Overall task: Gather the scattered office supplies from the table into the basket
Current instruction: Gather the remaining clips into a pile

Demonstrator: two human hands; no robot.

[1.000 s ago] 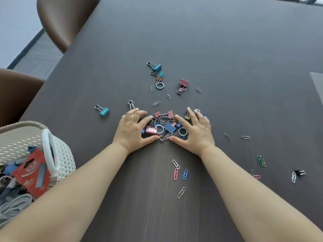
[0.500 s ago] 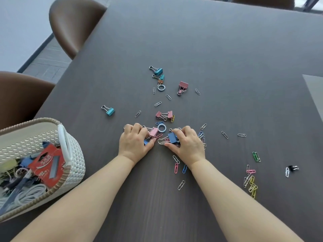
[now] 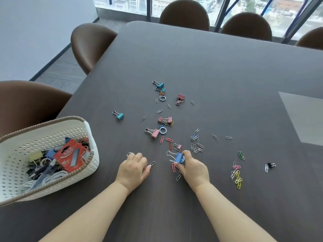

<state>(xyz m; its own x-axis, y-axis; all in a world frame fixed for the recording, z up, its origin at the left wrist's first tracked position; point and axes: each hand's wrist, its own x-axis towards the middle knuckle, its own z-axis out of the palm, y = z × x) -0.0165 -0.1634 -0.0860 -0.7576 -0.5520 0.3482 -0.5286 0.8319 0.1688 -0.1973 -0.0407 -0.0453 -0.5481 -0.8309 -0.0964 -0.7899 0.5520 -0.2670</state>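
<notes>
Binder clips and paper clips lie scattered over the dark table (image 3: 218, 70). My right hand (image 3: 193, 167) is closed on a blue binder clip (image 3: 178, 157) together with other small clips, low over the table. My left hand (image 3: 133, 169) is curled into a fist around small clips, a paper clip (image 3: 152, 163) poking out by its thumb. A white perforated basket (image 3: 52, 126) stands at the left, holding a red staples box (image 3: 73, 157), cables and clips. A pink binder clip (image 3: 154, 133), a light blue ring (image 3: 162, 131) and a teal binder clip (image 3: 119, 116) lie beyond my hands.
Brown chairs (image 3: 90, 44) stand along the left and far edges of the table. A pale rectangular panel (image 3: 304, 117) sits in the table at right. Yellow and pink paper clips (image 3: 236, 175) and a black binder clip (image 3: 271, 165) lie to the right of my right hand.
Both hands have drawn back toward me and apart, closing on clips from the middle pile. The view has tilted up, showing the far chairs and windows.
</notes>
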